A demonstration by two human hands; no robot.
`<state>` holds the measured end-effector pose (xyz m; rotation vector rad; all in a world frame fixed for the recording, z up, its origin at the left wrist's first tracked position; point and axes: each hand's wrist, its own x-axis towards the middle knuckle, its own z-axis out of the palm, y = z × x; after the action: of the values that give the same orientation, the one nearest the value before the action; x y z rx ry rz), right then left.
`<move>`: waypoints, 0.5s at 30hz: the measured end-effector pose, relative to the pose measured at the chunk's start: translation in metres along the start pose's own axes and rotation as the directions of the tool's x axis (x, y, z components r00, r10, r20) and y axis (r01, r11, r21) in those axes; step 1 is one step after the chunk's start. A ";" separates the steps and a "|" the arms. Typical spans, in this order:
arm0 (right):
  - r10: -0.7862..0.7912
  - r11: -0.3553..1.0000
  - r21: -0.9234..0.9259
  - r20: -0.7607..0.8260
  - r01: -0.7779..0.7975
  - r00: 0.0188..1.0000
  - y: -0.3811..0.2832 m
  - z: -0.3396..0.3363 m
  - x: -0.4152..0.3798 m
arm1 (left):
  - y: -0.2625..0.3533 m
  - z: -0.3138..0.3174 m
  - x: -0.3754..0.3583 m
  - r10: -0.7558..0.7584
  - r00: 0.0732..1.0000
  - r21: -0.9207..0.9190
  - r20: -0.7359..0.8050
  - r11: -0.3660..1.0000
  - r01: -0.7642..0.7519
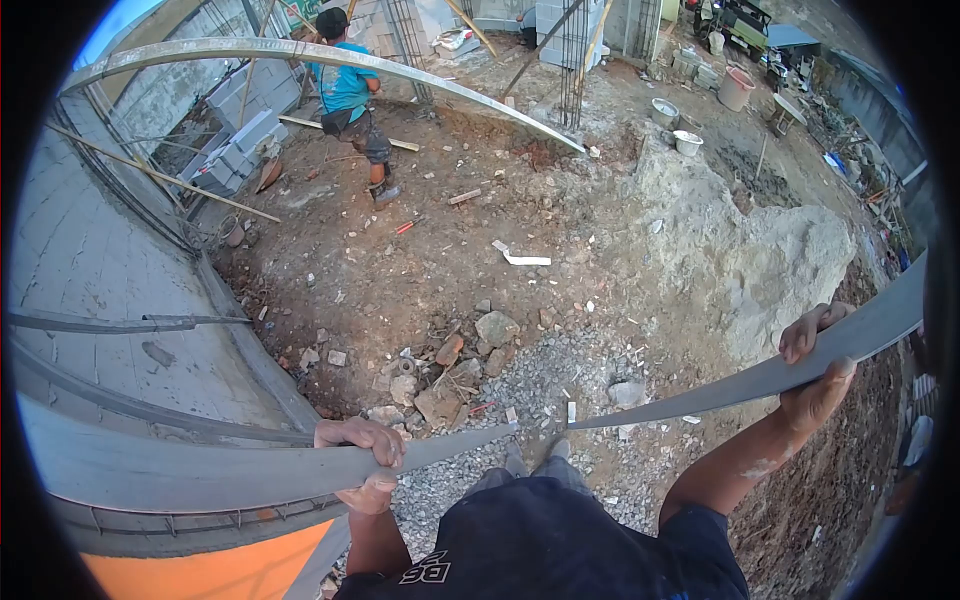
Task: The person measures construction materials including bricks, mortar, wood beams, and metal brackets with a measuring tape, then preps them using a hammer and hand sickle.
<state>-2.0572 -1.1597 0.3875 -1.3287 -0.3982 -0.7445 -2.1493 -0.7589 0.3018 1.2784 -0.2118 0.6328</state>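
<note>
Here, white letters on the person's dark shirt show at the bottom edge, but only a part like "BE" can be read. The place is an open building site: brown earth ground with broken bricks, grey gravel near the feet, a pale heap of sand, and grey block walls at the left. Another person in a blue shirt stands far behind, near a long curved grey strip.

The left hand is closed around a long flat grey plank, fingers over the top edge and thumb under. The right hand grips a second long grey plank the same way. Both planks lie across the view in front of the body, their long axes going left to right; the inner ends meet nearly in the middle, above the gravel, and the right one rises toward the right edge.
</note>
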 end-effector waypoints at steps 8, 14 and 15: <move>-0.017 1.000 -0.011 -0.010 0.017 1.000 -0.002 -0.001 -0.001 | -0.002 0.001 0.000 0.017 1.000 -0.006 0.020 1.000 -0.017; -0.028 1.000 -0.003 -0.008 0.028 1.000 0.000 -0.004 -0.004 | -0.001 0.003 -0.002 0.003 1.000 -0.036 0.009 0.999 -0.003; -0.037 0.999 -0.011 -0.015 0.037 0.999 0.000 -0.004 -0.003 | -0.001 0.003 -0.002 0.011 1.000 -0.025 0.000 1.000 -0.011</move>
<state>-2.0599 -1.1629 0.3841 -1.3280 -0.4081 -0.7882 -2.1498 -0.7620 0.3007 1.2538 -0.2267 0.6376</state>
